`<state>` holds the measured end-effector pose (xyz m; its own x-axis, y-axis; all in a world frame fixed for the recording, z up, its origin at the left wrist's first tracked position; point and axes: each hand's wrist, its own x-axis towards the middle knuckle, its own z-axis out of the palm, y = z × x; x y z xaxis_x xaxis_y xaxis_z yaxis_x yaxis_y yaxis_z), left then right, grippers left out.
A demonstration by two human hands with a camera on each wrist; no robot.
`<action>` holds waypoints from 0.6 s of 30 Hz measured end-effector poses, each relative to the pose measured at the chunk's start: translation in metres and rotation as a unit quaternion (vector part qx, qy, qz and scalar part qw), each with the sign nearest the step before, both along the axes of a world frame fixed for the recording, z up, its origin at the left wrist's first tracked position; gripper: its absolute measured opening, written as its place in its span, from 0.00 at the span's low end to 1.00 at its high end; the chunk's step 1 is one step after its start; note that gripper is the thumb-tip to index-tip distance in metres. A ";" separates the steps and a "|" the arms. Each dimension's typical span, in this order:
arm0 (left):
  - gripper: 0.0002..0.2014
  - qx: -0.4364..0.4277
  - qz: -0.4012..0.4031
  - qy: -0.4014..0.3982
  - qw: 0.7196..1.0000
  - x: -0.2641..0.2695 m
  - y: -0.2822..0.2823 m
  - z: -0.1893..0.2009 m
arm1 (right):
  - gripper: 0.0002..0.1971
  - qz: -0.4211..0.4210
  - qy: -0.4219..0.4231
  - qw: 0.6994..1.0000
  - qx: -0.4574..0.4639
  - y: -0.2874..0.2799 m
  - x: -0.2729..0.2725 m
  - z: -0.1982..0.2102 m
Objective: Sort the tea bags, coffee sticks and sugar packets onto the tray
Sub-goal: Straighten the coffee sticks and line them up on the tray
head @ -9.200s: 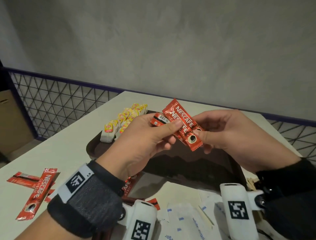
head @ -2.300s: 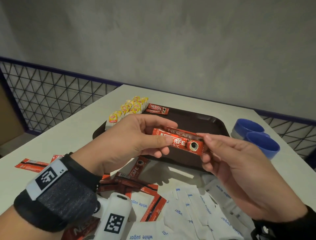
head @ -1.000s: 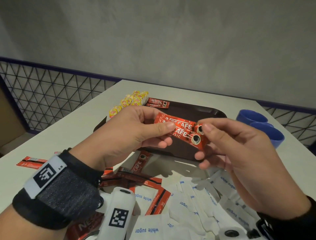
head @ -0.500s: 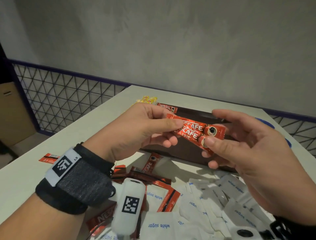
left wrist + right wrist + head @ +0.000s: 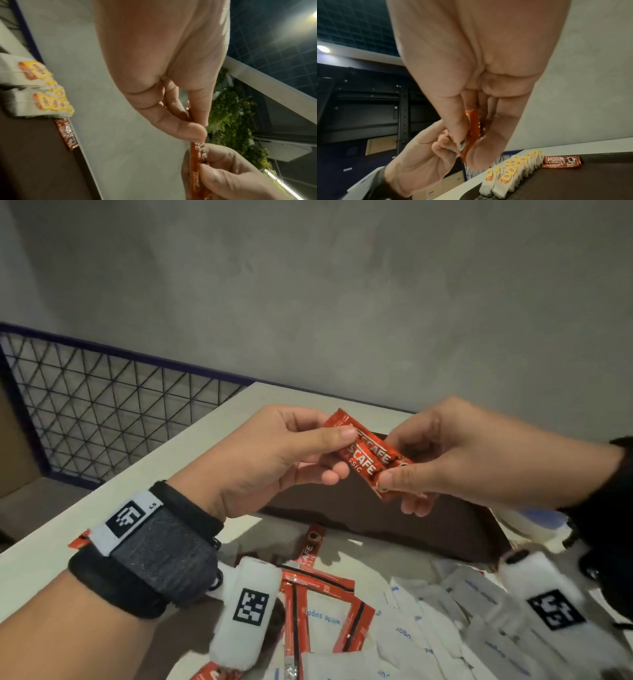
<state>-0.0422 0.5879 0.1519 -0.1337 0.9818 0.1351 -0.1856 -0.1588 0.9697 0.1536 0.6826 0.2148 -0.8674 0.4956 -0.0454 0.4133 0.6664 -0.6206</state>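
Two red coffee sticks (image 5: pixel 368 455) lie side by side in the air above the brown tray (image 5: pixel 394 522). My left hand (image 5: pixel 274 460) pinches their left end between thumb and fingers; my right hand (image 5: pixel 455 453) pinches their right end. The left wrist view shows the sticks (image 5: pixel 197 152) edge-on between both hands. In the right wrist view, a row of tea bags (image 5: pixel 510 174) with yellow tags stands on the tray's far left, with two coffee sticks (image 5: pixel 561 162) laid beside it. Loose coffee sticks (image 5: pixel 308 580) and white sugar packets (image 5: pixel 445 618) lie on the table in front of the tray.
The white table (image 5: pixel 137 484) ends at a black wire-mesh fence (image 5: pixel 102 412) on the left and a grey wall behind. A blue and white object (image 5: pixel 534 522) shows at the right, partly hidden by my right arm.
The two sticks have been brought together and tilted, right end lower. My right hand now grips their end with curled fingers. The view has dropped and closed in on the hands.
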 end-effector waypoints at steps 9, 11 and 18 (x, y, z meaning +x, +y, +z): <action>0.11 0.017 0.215 -0.211 0.953 -0.035 -0.003 -0.005 | 0.03 -0.093 -0.102 0.987 0.079 0.133 -0.109 -0.023; 0.09 0.016 0.214 -0.214 0.953 -0.039 -0.002 -0.007 | 0.07 -0.114 -0.171 0.971 0.124 0.158 -0.125 -0.042; 0.05 -0.001 0.227 -0.203 0.953 -0.048 0.006 -0.016 | 0.10 -0.147 -0.230 0.955 0.114 0.197 -0.155 -0.074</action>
